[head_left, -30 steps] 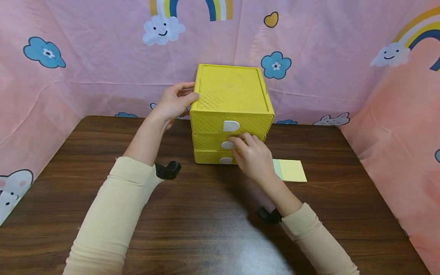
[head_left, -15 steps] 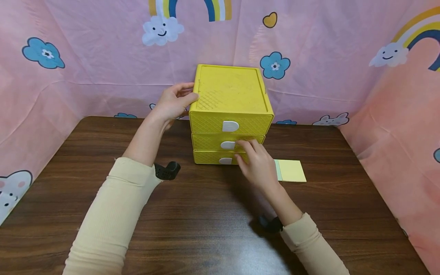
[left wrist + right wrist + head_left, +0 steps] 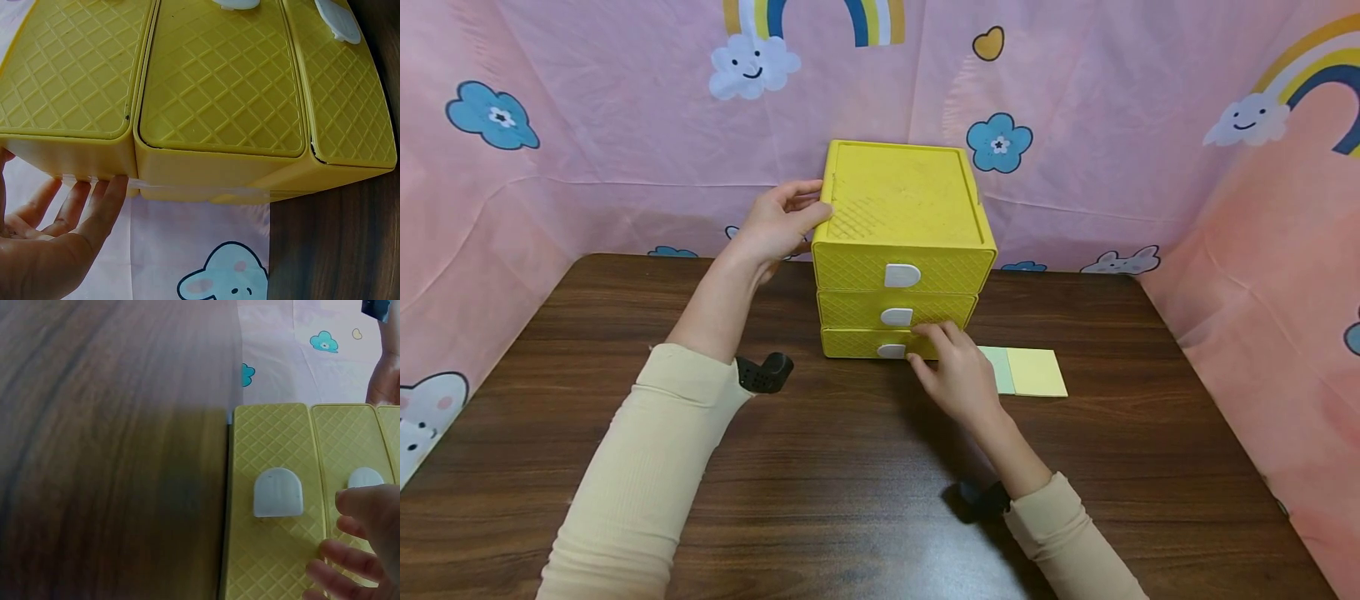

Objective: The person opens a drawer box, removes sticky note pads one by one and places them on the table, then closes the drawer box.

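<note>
A yellow plastic drawer unit stands on the table, with three drawers flush in its front. White tabs mark the top drawer, the middle drawer and the bottom drawer. My left hand steadies the unit's left side, its thumb on the top edge; in the left wrist view its fingers lie extended against the side wall. In front of the lower right part, my right hand holds nothing, fingers loosely bent. The right wrist view shows it beside the bottom tab, not gripping it.
Right of the unit lie a pale yellow paper square and a pale green one, the green partly behind my right hand. Pink patterned cloth hangs behind and at both sides of the brown wooden table.
My right hand has let go of the middle drawer's tab and moved down toward the bottom drawer. The left hand stays on the unit's side.
</note>
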Demonstrator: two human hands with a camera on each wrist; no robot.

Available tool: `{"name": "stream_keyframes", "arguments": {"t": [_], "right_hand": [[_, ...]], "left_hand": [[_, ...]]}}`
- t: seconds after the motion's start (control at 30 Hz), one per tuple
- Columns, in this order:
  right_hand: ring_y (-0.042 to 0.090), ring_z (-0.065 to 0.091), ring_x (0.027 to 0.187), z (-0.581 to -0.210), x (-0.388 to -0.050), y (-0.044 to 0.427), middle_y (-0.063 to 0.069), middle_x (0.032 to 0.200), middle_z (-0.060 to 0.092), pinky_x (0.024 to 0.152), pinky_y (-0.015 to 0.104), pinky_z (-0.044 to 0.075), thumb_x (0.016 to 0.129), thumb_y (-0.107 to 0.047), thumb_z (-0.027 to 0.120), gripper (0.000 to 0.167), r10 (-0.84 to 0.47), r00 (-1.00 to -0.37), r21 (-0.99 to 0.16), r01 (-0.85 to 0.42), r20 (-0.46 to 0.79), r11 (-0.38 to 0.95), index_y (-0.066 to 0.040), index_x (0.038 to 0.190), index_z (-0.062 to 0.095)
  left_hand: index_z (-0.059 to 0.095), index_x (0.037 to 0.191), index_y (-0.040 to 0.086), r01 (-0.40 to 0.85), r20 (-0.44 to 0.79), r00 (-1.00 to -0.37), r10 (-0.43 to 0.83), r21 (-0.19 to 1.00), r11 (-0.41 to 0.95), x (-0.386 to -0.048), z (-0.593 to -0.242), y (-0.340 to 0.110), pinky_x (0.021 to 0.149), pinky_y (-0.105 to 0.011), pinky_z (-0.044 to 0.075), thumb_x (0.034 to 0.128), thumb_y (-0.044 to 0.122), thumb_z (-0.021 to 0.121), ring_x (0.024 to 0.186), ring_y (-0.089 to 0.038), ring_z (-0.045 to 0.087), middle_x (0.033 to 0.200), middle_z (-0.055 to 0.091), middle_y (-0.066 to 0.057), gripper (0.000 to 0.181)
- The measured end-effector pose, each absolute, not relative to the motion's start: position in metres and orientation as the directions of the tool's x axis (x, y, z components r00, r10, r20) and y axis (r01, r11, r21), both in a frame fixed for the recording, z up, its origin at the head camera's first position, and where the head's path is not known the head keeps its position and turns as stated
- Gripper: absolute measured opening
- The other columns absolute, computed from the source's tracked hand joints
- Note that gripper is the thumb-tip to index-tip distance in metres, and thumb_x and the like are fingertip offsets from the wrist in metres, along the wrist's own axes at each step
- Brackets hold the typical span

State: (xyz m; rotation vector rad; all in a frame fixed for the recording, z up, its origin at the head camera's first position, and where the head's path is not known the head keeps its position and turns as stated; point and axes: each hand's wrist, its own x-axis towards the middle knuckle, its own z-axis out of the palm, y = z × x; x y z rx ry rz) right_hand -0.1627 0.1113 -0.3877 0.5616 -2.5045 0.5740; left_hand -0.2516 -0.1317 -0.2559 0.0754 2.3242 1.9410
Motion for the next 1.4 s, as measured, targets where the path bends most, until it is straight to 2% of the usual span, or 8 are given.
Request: {"name": "stream_keyframes", "arguments": {"t": [0.23, 0.63, 0.87, 1.13, 1.4], "right_hand": [[0.02, 0.062, 0.08, -0.395, -0.164, 0.107, 0.004, 0.093, 0.062, 0.061, 0.037, 0.052, 0.078, -0.023, 0.073, 0.032, -0.268, -0.809, -0.298, -0.468, 0.523, 0.832, -0.013, 0.107, 0.065], [0.018, 0.059, 0.07, -0.402, -0.164, 0.098, 0.003, 0.093, 0.063, 0.053, 0.035, 0.049, 0.08, -0.024, 0.072, 0.028, -0.283, -0.814, -0.289, -0.47, 0.508, 0.834, -0.014, 0.106, 0.066], [0.019, 0.061, 0.072, -0.403, -0.165, 0.093, 0.003, 0.095, 0.065, 0.052, 0.036, 0.05, 0.08, -0.024, 0.072, 0.028, -0.287, -0.814, -0.274, -0.466, 0.504, 0.841, -0.015, 0.105, 0.066], [0.018, 0.058, 0.065, -0.405, -0.167, 0.09, 0.002, 0.087, 0.062, 0.051, 0.034, 0.047, 0.079, -0.025, 0.072, 0.025, -0.287, -0.813, -0.245, -0.455, 0.506, 0.856, -0.014, 0.102, 0.066], [0.021, 0.06, 0.066, -0.406, -0.168, 0.087, 0.004, 0.083, 0.061, 0.051, 0.035, 0.049, 0.078, -0.023, 0.073, 0.022, -0.301, -0.792, -0.19, -0.457, 0.53, 0.869, -0.014, 0.096, 0.065]], "left_hand": [[0.038, 0.141, 0.019, -0.037, -0.058, -0.992, 0.113, 0.983, 0.177, -0.251, -0.255, -0.132, 0.092, -0.035, 0.048, 0.0914, 0.024, 0.055, 0.114, -0.019, 0.049, 0.138, 0.04, -0.006, 0.053], [0.039, 0.14, 0.018, -0.035, -0.055, -0.992, 0.115, 0.985, 0.168, -0.251, -0.255, -0.131, 0.092, -0.037, 0.048, 0.0914, 0.023, 0.055, 0.112, -0.019, 0.051, 0.137, 0.04, -0.006, 0.052], [0.039, 0.14, 0.019, -0.033, -0.054, -0.992, 0.113, 0.984, 0.174, -0.251, -0.255, -0.132, 0.091, -0.036, 0.049, 0.0914, 0.023, 0.055, 0.11, -0.018, 0.051, 0.137, 0.041, -0.006, 0.052], [0.039, 0.14, 0.019, -0.04, -0.058, -0.993, 0.107, 0.985, 0.167, -0.251, -0.255, -0.131, 0.092, -0.037, 0.048, 0.0915, 0.023, 0.055, 0.11, -0.018, 0.051, 0.137, 0.041, -0.005, 0.051], [0.04, 0.14, 0.02, -0.039, -0.059, -0.993, 0.103, 0.982, 0.187, -0.251, -0.255, -0.131, 0.084, -0.029, 0.051, 0.0914, 0.024, 0.055, 0.109, -0.017, 0.052, 0.137, 0.042, -0.004, 0.051]]}}
